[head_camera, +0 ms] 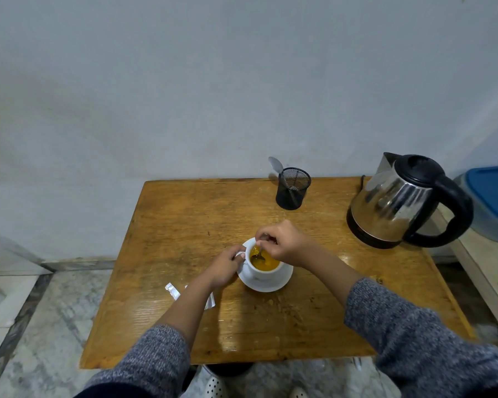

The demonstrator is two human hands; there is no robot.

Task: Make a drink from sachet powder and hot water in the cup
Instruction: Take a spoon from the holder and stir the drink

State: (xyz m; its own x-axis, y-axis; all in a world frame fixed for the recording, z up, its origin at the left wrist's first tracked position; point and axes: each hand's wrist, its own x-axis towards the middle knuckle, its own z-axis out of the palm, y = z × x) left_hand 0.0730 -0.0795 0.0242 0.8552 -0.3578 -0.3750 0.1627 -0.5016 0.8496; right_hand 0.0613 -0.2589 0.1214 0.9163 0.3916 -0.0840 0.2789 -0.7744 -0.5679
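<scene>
A white cup full of orange-yellow liquid stands on a white saucer in the middle of the wooden table. My left hand pinches the cup's handle on its left side. Just above the cup, my right hand grips a metal spoon, and the spoon's bowl dips into the liquid. Silver sachet pieces lie on the table left of my left forearm, which partly hides them.
A steel electric kettle with a black handle stands at the table's back right. A black mesh holder with a spoon in it sits at the back edge. A blue-lidded container is off the table on the right. The wall is close behind.
</scene>
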